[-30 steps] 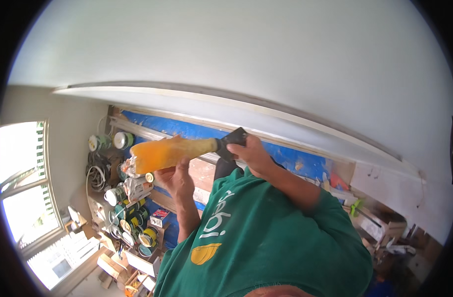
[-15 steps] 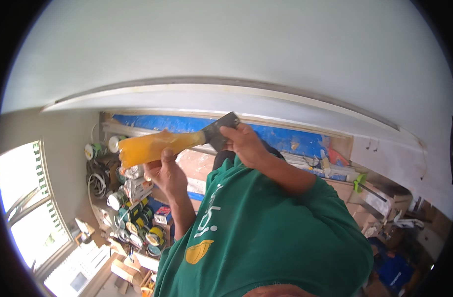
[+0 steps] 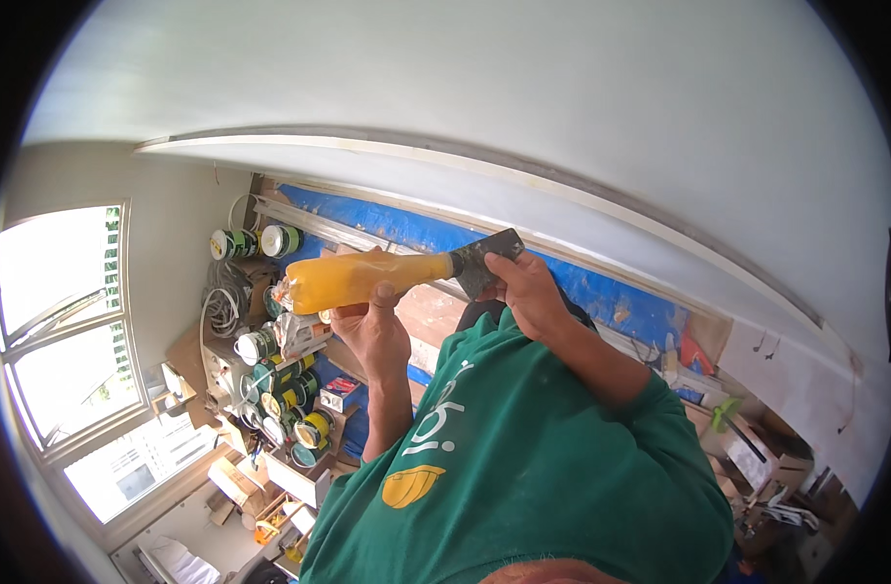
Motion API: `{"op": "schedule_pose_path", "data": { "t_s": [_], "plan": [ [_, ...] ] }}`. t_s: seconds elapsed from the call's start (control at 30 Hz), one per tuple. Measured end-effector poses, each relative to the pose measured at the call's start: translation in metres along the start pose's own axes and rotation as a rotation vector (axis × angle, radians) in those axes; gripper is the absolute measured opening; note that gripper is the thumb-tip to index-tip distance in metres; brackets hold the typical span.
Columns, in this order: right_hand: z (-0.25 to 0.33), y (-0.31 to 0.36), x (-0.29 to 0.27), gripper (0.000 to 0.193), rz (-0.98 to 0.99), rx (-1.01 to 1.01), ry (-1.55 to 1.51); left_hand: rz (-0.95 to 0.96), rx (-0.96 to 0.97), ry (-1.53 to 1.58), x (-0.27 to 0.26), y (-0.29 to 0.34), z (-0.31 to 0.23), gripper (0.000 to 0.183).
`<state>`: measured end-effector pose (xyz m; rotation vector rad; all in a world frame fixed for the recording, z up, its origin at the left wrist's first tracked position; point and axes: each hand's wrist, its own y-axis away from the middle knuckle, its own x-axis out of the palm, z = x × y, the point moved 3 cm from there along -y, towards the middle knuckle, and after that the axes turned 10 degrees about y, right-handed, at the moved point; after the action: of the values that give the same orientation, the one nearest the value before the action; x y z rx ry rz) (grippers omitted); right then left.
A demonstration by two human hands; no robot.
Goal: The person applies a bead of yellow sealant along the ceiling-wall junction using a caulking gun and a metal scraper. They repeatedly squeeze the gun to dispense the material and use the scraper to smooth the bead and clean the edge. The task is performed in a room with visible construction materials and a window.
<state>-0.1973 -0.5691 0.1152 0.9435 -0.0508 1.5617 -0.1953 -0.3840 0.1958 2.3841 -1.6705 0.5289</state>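
A plastic bottle (image 3: pixel 353 280) filled with something yellow-orange lies almost level in front of my chest. Its wide end points left and its narrow neck points right. My left hand (image 3: pixel 375 336) is closed around its underside, thumb on the near side. At the neck, my right hand (image 3: pixel 531 292) pinches a dark, flat, square-edged piece (image 3: pixel 491 251) with pale smears. That piece touches or covers the bottle's mouth; whether it is fixed there I cannot tell.
A long white ledge (image 3: pixel 484 161) runs overhead below the ceiling. Blue sheeting (image 3: pixel 406 229) lies below, with pale strips along it. Paint buckets (image 3: pixel 314 428) and coiled hose (image 3: pixel 223 302) crowd the left, near a bright window (image 3: pixel 66 321). Boxes stand lower right.
My view has turned, so both hands and the bottle appear farther right. The bottle lies more level than before. Both grips look unchanged.
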Motion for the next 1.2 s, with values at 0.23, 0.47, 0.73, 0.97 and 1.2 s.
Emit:
{"op": "schedule_pose_path", "data": {
  "t_s": [0.23,0.47,0.73,0.97,1.2],
  "plan": [
    [-0.002,0.000,0.001,0.015,-0.016,0.004,0.040,-0.056,0.031,-0.078,0.008,0.005,0.003,0.048],
    [0.000,-0.002,-0.002,0.016,-0.011,-0.011,0.047,-0.008,-0.012,-0.011,-0.002,0.004,0.004,0.051],
    [0.002,-0.005,-0.006,0.019,-0.036,-0.001,-0.010,-0.030,0.003,0.012,0.004,0.002,0.006,0.040],
    [0.006,-0.002,-0.006,0.021,-0.030,-0.017,-0.012,-0.060,0.024,0.065,0.004,-0.001,0.007,0.035],
    [0.011,0.000,-0.004,0.021,-0.020,-0.048,-0.003,-0.037,0.019,0.071,-0.002,-0.001,0.009,0.032]
  ]
}}
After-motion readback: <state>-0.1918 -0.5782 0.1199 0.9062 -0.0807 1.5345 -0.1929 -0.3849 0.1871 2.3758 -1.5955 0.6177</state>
